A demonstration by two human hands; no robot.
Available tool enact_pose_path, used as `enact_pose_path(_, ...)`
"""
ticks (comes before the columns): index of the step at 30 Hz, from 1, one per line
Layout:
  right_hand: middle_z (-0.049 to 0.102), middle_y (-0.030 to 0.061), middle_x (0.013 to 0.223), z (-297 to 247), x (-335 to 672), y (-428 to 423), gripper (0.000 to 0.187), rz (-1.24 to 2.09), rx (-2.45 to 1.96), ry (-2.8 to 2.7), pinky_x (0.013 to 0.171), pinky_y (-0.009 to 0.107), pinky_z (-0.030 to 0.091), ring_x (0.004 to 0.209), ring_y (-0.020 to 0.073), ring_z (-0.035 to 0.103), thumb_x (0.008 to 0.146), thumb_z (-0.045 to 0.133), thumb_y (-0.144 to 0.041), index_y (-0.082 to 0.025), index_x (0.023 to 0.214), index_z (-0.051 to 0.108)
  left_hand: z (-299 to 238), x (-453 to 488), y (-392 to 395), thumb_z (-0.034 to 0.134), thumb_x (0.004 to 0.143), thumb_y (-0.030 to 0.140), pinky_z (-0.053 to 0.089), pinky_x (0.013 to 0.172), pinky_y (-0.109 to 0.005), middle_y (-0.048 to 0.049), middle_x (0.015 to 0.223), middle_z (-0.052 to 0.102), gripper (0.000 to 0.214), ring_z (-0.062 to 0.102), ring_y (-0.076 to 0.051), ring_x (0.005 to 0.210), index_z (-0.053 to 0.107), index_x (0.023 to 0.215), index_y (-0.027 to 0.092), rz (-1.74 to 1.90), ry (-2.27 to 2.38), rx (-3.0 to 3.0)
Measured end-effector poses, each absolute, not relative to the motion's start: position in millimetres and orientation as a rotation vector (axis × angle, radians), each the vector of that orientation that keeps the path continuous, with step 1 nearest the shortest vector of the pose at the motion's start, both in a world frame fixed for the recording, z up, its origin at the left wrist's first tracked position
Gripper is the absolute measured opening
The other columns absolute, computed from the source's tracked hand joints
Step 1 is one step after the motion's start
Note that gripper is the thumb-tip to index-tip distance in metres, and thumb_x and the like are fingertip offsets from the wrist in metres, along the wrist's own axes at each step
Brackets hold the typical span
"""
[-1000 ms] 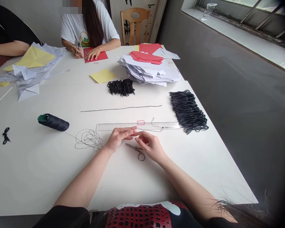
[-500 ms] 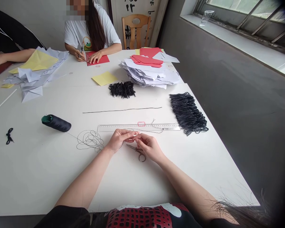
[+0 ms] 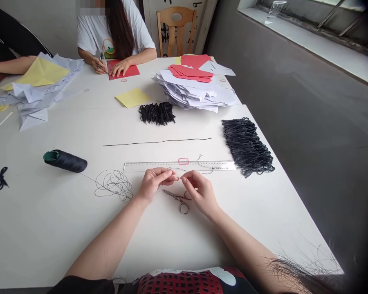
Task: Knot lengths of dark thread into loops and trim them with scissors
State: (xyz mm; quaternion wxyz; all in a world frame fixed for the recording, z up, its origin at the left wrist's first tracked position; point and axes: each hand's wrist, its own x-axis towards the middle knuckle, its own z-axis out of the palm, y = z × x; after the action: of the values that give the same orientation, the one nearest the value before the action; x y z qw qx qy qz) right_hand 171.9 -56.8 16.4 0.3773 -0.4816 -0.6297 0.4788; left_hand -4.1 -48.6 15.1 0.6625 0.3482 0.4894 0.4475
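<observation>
My left hand [image 3: 155,182] and my right hand [image 3: 199,191] meet just in front of a clear ruler [image 3: 179,165], both pinching a thin black thread [image 3: 202,167] between thumb and fingers. The thread trails left into a loose tangle [image 3: 113,184] and runs on to a dark spool [image 3: 65,161] lying on its side. Small scissors [image 3: 179,199] lie on the white table [image 3: 64,228] under my right hand. A straight cut length of thread [image 3: 156,141] lies beyond the ruler.
A heap of black cut loops [image 3: 247,147] lies at the right, a smaller black bundle [image 3: 157,112] further back. Stacked white and red paper [image 3: 194,87], a yellow sheet [image 3: 133,97] and more paper [image 3: 37,87] cover the far side. A person [image 3: 116,36] works opposite; a sleeve [image 3: 9,45] shows far left.
My two hands came together over the thread, then the right one drew slightly to the right. The view shifted a little; scissors, ruler and spool have stayed in place.
</observation>
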Motion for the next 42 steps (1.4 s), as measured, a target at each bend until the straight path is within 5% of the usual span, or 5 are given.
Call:
enact_pose_path(19, 0.051, 0.0009, 0.068, 5.1, 179.7, -52.2, 0.011, 0.778, -1.141, -1.95, 0.052, 0.026, 0.041, 0.057, 0.0117, 0.049, 0.094, 0.048, -0.022, -0.019, 0.092, 0.058, 8.8, -19.1, -39.0, 0.065, 0.075, 0.036, 0.054, 0.065, -0.026, -0.0076, 0.083, 0.075, 0.021, 0.072, -0.023, 0.081, 0.06, 0.075, 0.016, 1.063, 0.988, 0.571)
enact_pose_path(27, 0.058, 0.0023, 0.069, 5.6, 181.2, -51.8, 0.012, 0.687, -1.161, -1.833, 0.052, 0.028, 0.043, 0.057, 0.013, 0.051, 0.093, 0.05, -0.022, -0.02, 0.09, 0.061, 8.5, -21.7, -34.1, 0.071, 0.073, 0.042, 0.054, 0.062, -0.025, -0.0078, 0.081, 0.075, 0.027, 0.072, -0.023, 0.079, 0.068, 0.08, 0.016, 0.987, 0.995, 0.618)
enact_pose_path(35, 0.059, 0.0059, 0.083, 18.4, 173.2, -56.1, 0.019, 1.199, -1.19, -1.464, 0.058, 0.028, 0.049, 0.069, 0.0149, 0.058, 0.089, 0.06, -0.037, -0.019, 0.087, 0.065, 15.0, 0.9, -53.7, 0.068, 0.08, 0.041, 0.058, 0.071, -0.034, -0.0086, 0.084, 0.075, 0.025, 0.072, -0.025, 0.082, 0.074, 0.087, 0.018, 0.905, 0.987, 0.944)
enact_pose_path(42, 0.058, 0.0014, 0.069, 18.6, 173.1, -53.3, 0.03, 1.785, -1.113, -1.157, 0.055, 0.025, 0.045, 0.061, 0.0115, 0.052, 0.081, 0.068, -0.045, -0.016, 0.088, 0.064, 16.8, 6.4, -54.4, 0.069, 0.079, 0.038, 0.059, 0.071, -0.041, -0.0078, 0.077, 0.073, 0.022, 0.072, -0.026, 0.075, 0.075, 0.081, 0.017, 0.894, 0.886, 0.974)
